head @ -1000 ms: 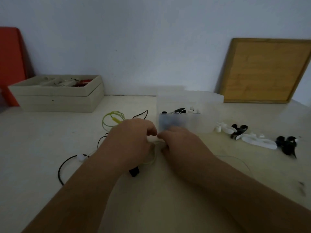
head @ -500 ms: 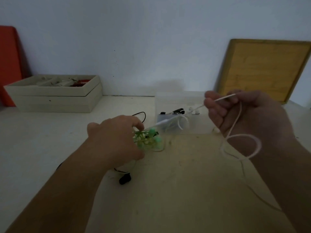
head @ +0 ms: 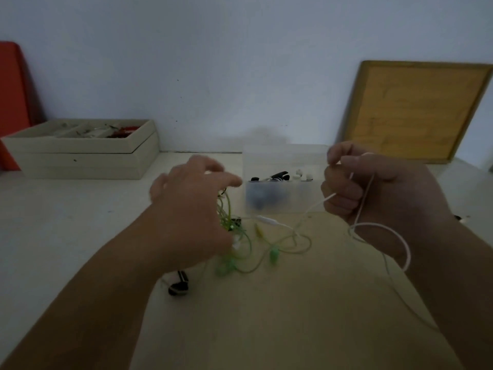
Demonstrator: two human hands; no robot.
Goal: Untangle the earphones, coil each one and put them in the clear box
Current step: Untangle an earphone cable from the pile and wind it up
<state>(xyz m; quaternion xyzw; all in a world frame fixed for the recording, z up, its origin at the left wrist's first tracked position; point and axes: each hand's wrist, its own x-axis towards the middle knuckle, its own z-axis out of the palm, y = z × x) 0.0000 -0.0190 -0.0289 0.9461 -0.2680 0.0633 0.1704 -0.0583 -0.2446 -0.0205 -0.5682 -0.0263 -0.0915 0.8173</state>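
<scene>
My right hand [head: 373, 190] is raised at the right and pinches the white earphone cable [head: 378, 228], which loops below my wrist and trails toward the tangle. My left hand [head: 192, 212] hovers over the green earphones [head: 248, 249], fingers spread; the green cable hangs tangled under them. A black earphone piece [head: 179, 287] lies just below my left wrist. The clear box [head: 282, 193] stands behind the tangle with black and white earphones inside.
A beige tray [head: 80, 153] with small items stands at the back left beside a red panel [head: 10, 102]. A wooden board [head: 418, 110] leans on the wall at the back right. A small black piece [head: 461, 218] shows behind my right wrist.
My hands parted from the middle of the table. The right hand lifted the white cable to the right; the left hand opened and rose over the green tangle, which spread out.
</scene>
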